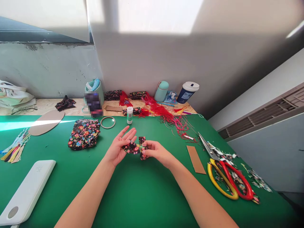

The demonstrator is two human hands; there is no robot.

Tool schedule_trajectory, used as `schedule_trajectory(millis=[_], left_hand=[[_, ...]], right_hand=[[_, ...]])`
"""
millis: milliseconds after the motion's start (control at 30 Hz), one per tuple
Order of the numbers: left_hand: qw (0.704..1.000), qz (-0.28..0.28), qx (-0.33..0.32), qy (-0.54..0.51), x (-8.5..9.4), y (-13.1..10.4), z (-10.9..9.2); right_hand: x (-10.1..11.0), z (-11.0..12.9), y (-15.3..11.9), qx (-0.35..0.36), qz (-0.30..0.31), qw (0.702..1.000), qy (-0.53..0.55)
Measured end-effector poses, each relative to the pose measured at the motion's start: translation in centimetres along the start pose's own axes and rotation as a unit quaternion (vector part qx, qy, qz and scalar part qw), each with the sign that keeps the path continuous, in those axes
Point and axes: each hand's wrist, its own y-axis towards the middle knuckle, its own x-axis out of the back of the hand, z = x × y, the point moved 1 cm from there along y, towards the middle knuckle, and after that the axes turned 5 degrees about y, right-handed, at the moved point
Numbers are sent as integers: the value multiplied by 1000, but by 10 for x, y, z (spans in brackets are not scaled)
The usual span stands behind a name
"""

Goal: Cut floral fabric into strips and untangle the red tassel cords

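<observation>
Black floral fabric strips (pixel 135 148) are held between both hands above the green mat, one piece crossing another near the right. My left hand (pixel 120 147) is palm up, its thumb pressing the left end of the fabric while the other fingers stretch out. My right hand (pixel 155 151) pinches the fabric where the pieces cross. A white glue stick (pixel 129 115) stands upright just beyond my left fingertips. Left of it lies a round silver ring (pixel 107 122), and further left is a folded stack of floral fabric (pixel 84 134).
Yellow-and-red scissors (pixel 225 172) lie open at the right beside fabric scraps and a brown card strip (pixel 196 160). A white power bank (pixel 28 191) is at left. Red tassels (pixel 159 109), a flask (pixel 161 91) and a cup (pixel 187 92) are at the back.
</observation>
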Motion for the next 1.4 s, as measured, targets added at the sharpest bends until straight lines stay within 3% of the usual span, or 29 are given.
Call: schedule_trajectory(millis=[167,300,567,833,933,1067,1167,1233,1400], left_hand=[[1000,-4,-30,6,-4,-1,7],[1000,3,-9,18,-8,-2,21],[997,31,56,50,-15,-8,42],[983,46,153,93,-11,-11,42],[980,68,151,108,-9,-9,40],[996,-21,79,-17,-9,-4,31],[984,-94,71,-137,-13,-3,29],[972,-95,97,-189,-17,-6,32],[956,-14,189,-222,-19,-15,48]], right_hand=[[11,9,1,75,-108,987,88],[15,13,2,119,-157,972,131],[21,16,3,100,-154,967,175],[19,18,0,114,-190,964,150],[17,17,-1,119,-188,963,149],[13,15,-2,124,-191,967,115],[9,12,-3,120,-183,969,112],[6,9,-2,118,-176,967,139],[3,4,3,103,-158,971,145]])
